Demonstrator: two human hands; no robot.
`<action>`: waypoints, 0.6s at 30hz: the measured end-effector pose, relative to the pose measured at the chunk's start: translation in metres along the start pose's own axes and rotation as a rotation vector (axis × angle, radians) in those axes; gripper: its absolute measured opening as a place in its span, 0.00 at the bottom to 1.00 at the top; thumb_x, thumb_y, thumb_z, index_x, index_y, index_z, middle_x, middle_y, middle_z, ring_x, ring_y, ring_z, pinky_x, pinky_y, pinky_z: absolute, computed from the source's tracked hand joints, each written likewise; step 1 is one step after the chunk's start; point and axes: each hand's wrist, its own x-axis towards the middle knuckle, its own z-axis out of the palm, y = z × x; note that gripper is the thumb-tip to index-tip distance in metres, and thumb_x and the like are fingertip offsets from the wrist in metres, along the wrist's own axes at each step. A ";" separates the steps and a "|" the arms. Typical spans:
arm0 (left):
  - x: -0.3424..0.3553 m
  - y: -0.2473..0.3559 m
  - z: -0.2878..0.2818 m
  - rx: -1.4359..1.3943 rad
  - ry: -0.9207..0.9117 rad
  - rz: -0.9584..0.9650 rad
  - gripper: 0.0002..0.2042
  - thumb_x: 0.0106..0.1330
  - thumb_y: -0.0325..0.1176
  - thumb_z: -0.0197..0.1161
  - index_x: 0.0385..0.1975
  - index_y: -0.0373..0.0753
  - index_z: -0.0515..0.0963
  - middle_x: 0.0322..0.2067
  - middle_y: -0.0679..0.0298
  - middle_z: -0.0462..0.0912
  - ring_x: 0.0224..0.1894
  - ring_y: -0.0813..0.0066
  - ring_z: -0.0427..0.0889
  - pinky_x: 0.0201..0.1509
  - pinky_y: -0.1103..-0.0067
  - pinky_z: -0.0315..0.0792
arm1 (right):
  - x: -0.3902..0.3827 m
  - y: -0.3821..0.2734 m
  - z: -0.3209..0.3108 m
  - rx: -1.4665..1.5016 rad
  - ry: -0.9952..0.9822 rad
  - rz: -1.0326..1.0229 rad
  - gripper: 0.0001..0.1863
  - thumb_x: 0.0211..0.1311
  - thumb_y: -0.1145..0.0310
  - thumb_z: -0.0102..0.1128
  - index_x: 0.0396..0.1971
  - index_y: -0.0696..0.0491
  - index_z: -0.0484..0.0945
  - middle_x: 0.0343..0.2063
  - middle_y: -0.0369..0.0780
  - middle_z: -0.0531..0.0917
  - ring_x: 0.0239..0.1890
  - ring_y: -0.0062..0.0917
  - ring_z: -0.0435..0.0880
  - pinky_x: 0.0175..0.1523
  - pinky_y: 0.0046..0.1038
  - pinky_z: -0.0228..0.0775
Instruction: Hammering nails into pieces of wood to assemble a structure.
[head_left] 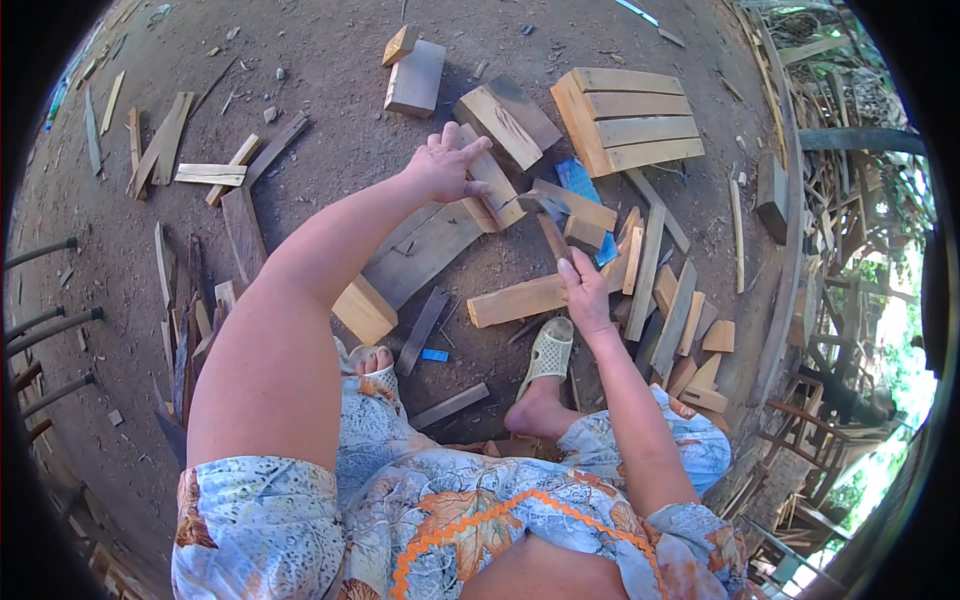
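My right hand (585,287) is closed round the wooden handle of a hammer (553,236). The hammer's dark metal head hangs beside the end of a light wooden block (497,198). Across that block lies my left hand (447,168), its thumb and fingers spread apart over the wood. Under the block is a wide grey board (420,255), flat on the ground. Just beyond the hammer head, a short plank (578,205) rests near a blue printed packet (577,178). I cannot make out any nail under the hammer.
A slatted wooden piece (635,118) sits at the far right, near thick blocks (508,120). Offcuts (675,320) pile beside my right foot (545,375); more scraps (240,220) lie left. A beam (785,230) edges the dirt floor. Dark metal rods (50,325) jut in from the left.
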 end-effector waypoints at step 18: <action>0.001 0.004 -0.001 0.008 -0.038 -0.003 0.42 0.56 0.63 0.61 0.70 0.62 0.52 0.62 0.45 0.54 0.62 0.42 0.63 0.62 0.60 0.67 | -0.006 -0.001 0.001 -0.207 0.022 -0.234 0.18 0.69 0.64 0.54 0.52 0.58 0.73 0.33 0.49 0.82 0.37 0.39 0.84 0.41 0.30 0.72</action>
